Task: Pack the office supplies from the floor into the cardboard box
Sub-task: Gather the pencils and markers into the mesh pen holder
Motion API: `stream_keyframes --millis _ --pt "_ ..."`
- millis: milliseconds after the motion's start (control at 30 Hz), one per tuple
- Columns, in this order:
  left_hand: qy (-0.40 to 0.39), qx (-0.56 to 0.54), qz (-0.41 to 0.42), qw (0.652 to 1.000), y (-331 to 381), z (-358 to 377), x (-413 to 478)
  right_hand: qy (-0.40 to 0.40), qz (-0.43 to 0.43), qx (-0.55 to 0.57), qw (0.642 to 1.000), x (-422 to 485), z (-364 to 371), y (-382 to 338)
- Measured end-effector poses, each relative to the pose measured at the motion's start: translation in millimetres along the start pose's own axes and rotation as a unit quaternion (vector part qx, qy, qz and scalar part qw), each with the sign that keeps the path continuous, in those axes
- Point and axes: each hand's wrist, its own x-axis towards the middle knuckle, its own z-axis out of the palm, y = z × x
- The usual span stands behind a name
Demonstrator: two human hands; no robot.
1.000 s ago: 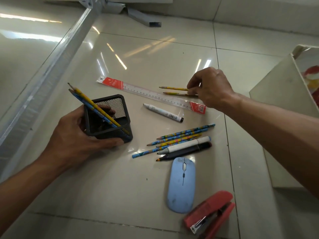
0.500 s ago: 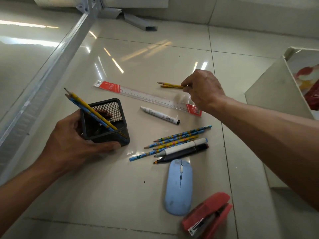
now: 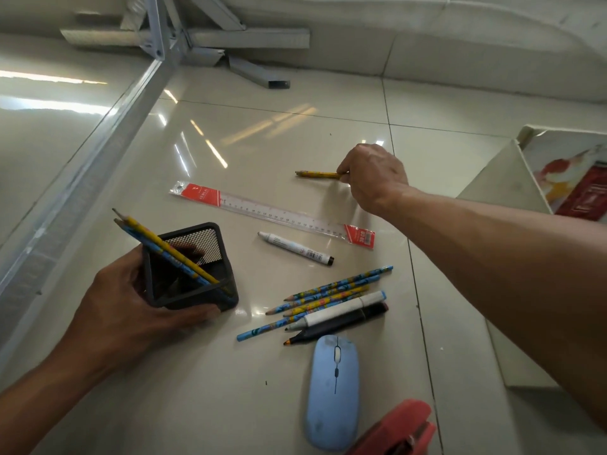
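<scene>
- The right hand [image 3: 371,178] is pinching the yellow pencils [image 3: 317,174] by their right ends. A second ago they were lying apart at the far edge of the ruler [image 3: 272,214]; now they are sitting bunched together beyond it.
- The left hand [image 3: 131,310] is still gripping the tilted mesh holder [image 3: 187,267] at near left, two pencils leaning inside.
- That pick-up is looking secured, so the pencils are probably heading for the holder or the cardboard box [image 3: 492,178] at far right.
- The white marker [image 3: 295,248], patterned pencils [image 3: 335,290], blue mouse [image 3: 331,392] and red stapler [image 3: 397,428] are all lying on the floor — packing is barely starting.
- The right fingertips are hiding behind the knuckles; I cannot tell whether they are holding one pencil or two, or whether these are clearing the floor.
- The frame is cutting off the box and stapler.
</scene>
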Motion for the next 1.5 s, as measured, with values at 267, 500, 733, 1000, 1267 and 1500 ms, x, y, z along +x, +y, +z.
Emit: stream_keyframes --millis 267,500,733,1000,1267,1500 --pt "-0.031 0.062 -0.001 0.998 -49.0 -6.5 8.3 -0.042 -0.029 -0.053 0.997 19.2 -3.6 0.9" --pt "-0.079 0.043 -0.023 0.996 -78.1 -10.3 16.1 -0.012 -0.041 -0.072 0.996 22.6 12.4 -1.1" --pt "-0.013 0.003 0.006 1.000 -7.7 0.3 0.5 0.038 -0.062 -0.087 0.994 4.1 23.6 -2.9" --pt "-0.017 -0.024 -0.031 0.999 17.9 3.1 -0.5 0.071 -0.013 0.258 0.964 -8.9 -19.9 -52.1" --pt "-0.018 -0.015 -0.024 0.999 21.1 -0.1 -0.2 -0.004 -0.047 0.450 0.892 -35.7 -68.4 -104.8" --pt "-0.018 -0.001 -0.038 0.999 21.9 -0.6 0.5 -0.077 -0.097 0.499 0.858 -53.3 -85.2 -127.5"
